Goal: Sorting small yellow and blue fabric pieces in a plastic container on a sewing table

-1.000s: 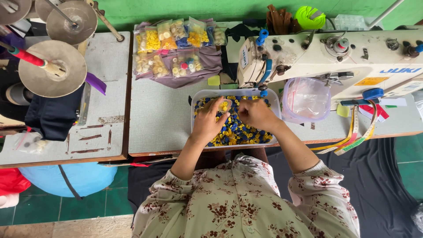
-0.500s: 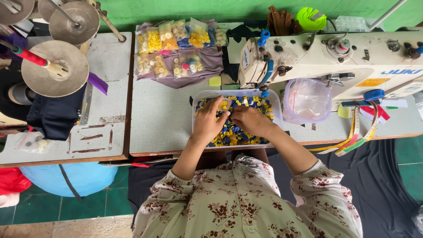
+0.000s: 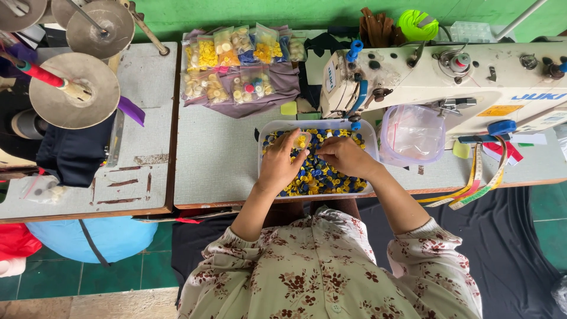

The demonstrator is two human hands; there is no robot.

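buttons (image 3: 322,177), yellow and blue, fill the clear tray (image 3: 267,131) on the desk (image 3: 218,159). the left hand (image 3: 283,165) has just lifted a small bag (image 3: 301,140), fingers pinching it; the right hand (image 3: 345,156) has slid closer, grip unclear.

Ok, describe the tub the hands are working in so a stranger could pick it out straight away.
Find the cream sewing machine on the grey table. Just in front of its left end sits a clear rectangular tub, under the left hand and right hand. Unlike the empty round container beside it, it is full of yellow and blue buttons.
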